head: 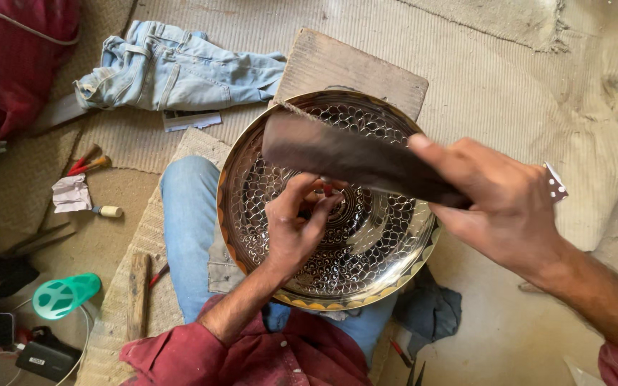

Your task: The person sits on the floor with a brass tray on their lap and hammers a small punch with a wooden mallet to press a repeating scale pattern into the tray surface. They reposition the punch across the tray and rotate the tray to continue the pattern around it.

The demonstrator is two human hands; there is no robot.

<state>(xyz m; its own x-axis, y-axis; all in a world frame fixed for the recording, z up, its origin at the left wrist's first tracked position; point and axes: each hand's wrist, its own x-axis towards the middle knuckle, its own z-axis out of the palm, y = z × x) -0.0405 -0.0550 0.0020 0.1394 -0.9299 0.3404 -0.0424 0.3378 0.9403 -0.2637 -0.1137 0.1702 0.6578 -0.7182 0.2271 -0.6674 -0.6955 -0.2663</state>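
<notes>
A floor-level craft workshop: woven mats (pixel 509 78) cover the ground, hand tools (pixel 89 163) lie scattered (beside crumpled jeans (pixel 180 68)), and an engraved metal plate (pixel 366 236) rests against a wooden block (pixel 352 64).

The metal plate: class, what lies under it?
Under the metal plate a wooden board shows at the far edge and a blue-jeaned leg nearer; how far each reaches beneath is hidden.

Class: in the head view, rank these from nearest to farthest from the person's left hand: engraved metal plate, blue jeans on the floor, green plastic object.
From the left hand:
1. Engraved metal plate, directly beneath it.
2. Blue jeans, up-left on the floor.
3. Green plastic object, far left.
</notes>
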